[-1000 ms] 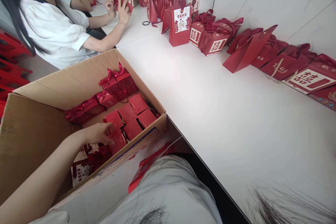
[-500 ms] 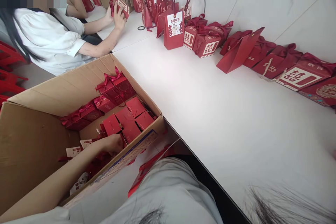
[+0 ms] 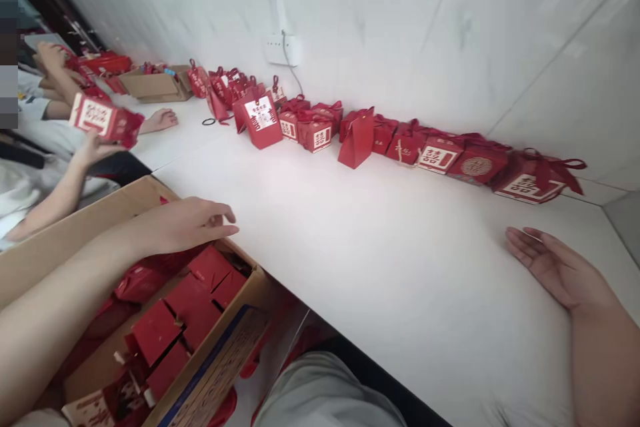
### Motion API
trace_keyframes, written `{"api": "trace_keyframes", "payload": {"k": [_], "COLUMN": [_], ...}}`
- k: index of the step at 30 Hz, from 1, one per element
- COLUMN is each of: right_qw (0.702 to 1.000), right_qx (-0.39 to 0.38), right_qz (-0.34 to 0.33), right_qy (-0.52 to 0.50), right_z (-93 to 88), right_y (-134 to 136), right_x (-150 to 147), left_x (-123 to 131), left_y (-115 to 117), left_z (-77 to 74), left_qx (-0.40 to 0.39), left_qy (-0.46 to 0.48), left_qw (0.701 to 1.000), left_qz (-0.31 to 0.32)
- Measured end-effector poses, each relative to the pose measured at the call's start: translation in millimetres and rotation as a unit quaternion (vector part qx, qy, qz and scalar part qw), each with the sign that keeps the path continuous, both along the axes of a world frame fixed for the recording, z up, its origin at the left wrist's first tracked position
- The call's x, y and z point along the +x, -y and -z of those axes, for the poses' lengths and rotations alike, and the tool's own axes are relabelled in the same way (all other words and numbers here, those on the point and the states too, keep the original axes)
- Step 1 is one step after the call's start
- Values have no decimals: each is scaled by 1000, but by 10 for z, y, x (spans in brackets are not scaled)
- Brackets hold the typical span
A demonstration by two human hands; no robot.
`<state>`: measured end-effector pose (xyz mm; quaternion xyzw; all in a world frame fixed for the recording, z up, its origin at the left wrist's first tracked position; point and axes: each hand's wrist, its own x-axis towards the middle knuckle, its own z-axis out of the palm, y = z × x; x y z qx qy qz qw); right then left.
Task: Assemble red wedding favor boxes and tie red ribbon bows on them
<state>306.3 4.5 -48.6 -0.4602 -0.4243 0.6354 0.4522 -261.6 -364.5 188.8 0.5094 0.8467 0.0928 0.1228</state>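
My left hand (image 3: 187, 223) hovers over the cardboard box (image 3: 220, 373), fingers stretched out toward the white table (image 3: 380, 260), and it holds nothing. Inside the box lie several small red gift boxes (image 3: 195, 293). My right hand (image 3: 555, 267) rests open on the table at the right, palm up, fingers apart and empty. A row of red gift boxes and bags (image 3: 360, 137) stands along the wall at the table's far edge.
At the left, another person's hand holds a red and white gift box (image 3: 103, 120); a second hand (image 3: 160, 120) lies flat on the table. A brown carton (image 3: 153, 83) and a black hair band (image 3: 209, 121) sit at the far left. A wall socket (image 3: 283, 50) hangs above.
My left hand came up out of the box and now reaches toward the table. My right hand has come into view, open on the table. The view swung right.
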Motion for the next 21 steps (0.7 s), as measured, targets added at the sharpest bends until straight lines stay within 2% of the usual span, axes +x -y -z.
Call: {"api": "trace_keyframes", "payload": {"k": [2, 4, 6, 7, 10, 12, 14, 16, 21], "right_qw": [1000, 999, 999, 998, 998, 996, 994, 992, 991], "right_qx": [-1, -2, 1, 4, 15, 10, 5, 9, 14], "right_qz": [-14, -25, -33, -34, -33, -43, -54, -58, -65], "right_qy": [-14, -29, -41, -46, -60, -80, -99, -108, -112], "right_z": [18, 7, -11, -17, -29, -40, -58, -80, -134], "right_y": [-25, -26, -22, -22, -29, -29, -22, -14, -17], "right_x": [-15, -47, -78, -91, -126, -152, -180, -207, -240], "left_x": [68, 115, 157, 186, 327, 458, 584, 670, 718], "left_y": [-472, -990, -1551, -1838, -2638, -3051, -3331, -3481, -3500], "left_z": [41, 193, 421, 548, 917, 1121, 1282, 1403, 1540], "left_qx": [-82, -23, 76, 132, 194, 225, 259, 281, 266], "left_qy": [23, 27, 61, 92, 108, 120, 135, 156, 219], "left_qw": [985, 984, 987, 984, 974, 967, 955, 944, 935], "left_qz": [150, 175, 126, 83, 36, -13, -55, -80, -82]}}
